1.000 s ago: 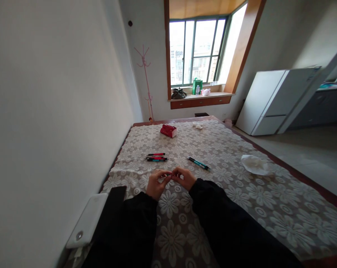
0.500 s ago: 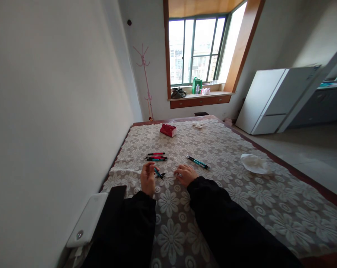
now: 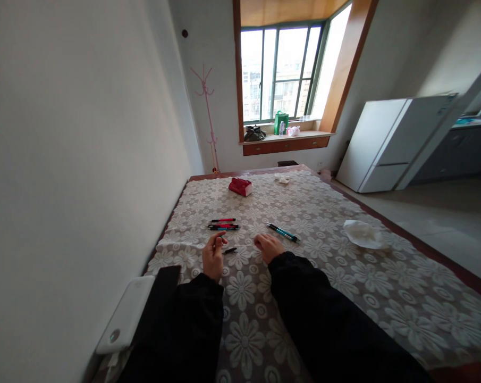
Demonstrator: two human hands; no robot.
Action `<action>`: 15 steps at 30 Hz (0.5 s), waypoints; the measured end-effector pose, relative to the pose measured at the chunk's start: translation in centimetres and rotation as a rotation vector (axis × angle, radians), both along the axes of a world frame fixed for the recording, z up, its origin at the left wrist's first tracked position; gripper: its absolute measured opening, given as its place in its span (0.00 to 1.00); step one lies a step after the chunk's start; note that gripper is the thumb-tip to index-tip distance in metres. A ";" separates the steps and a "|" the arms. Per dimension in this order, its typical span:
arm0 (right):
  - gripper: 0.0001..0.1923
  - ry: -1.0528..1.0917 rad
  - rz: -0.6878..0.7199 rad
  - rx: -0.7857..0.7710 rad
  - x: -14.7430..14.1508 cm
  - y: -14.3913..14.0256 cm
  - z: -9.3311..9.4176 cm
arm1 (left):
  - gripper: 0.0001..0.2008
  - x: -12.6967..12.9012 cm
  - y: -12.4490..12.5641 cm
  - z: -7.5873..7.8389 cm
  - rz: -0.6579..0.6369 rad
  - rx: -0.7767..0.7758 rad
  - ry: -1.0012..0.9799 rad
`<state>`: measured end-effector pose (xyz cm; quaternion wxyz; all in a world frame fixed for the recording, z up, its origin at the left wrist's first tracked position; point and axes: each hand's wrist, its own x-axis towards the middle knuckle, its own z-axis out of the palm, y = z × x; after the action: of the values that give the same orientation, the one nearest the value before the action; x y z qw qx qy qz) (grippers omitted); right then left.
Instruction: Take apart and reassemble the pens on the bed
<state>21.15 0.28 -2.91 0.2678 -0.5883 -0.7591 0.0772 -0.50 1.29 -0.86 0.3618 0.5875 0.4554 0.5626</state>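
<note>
My left hand [image 3: 213,257] rested on the lace tablecloth [image 3: 344,287] with thumb and fingers curled loosely; whether it pinched anything I could not tell. A small dark pen part [image 3: 230,250] lay on the cloth just beside its fingertips. My right hand [image 3: 269,246] lay palm down, fingers curled under, nothing visible in it.

Risk noted: the loose part was small and dark on a patterned, openwork cloth; a sleeve brushing past could roll it or catch it in the lace, and it would be hard to find again. The pens [image 3: 223,224] lay near enough ahead to be knocked too.

Against half a second earlier, the teal pen piece was gone from my left fingers, and my hands had drawn apart.
</note>
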 end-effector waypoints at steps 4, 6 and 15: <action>0.11 0.336 -0.066 0.039 0.1 0.5 -0.2 | 0.17 0.1 -0.1 -0.1 -0.073 0.016 0.044; 0.10 0.564 -0.045 0.046 -0.2 0.6 0.0 | 0.18 0.3 -0.2 0.0 -0.145 0.017 0.050; 0.16 1.096 0.184 -0.134 -2.2 -0.6 1.9 | 0.21 1.2 -1.1 -0.2 -0.392 -0.114 -0.025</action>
<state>18.97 -0.31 -0.99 0.5773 -0.4091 -0.5505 0.4431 0.69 0.16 -1.05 0.5029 0.6363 0.3588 0.4620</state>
